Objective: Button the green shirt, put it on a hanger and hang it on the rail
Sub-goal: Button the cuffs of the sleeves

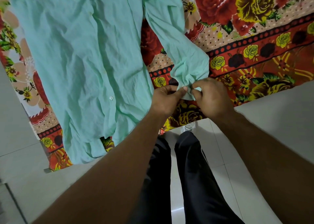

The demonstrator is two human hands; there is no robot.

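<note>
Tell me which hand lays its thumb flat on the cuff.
The left hand: its thumb lies straight on the cuff, while the right hand pinches it with curled fingers.

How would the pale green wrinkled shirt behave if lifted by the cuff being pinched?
Probably floppy: the pale green wrinkled shirt lies creased and flat on the floral bedsheet, so it would likely sag. It looks thin, so it is likely light. The cuff, bunched between left hand and right hand, suggests easy crumpling.

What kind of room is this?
Probably a bedroom at home: a flowery bedsheet is spread out, a green shirt lies flat on it, and a pale tiled floor shows below.
</note>
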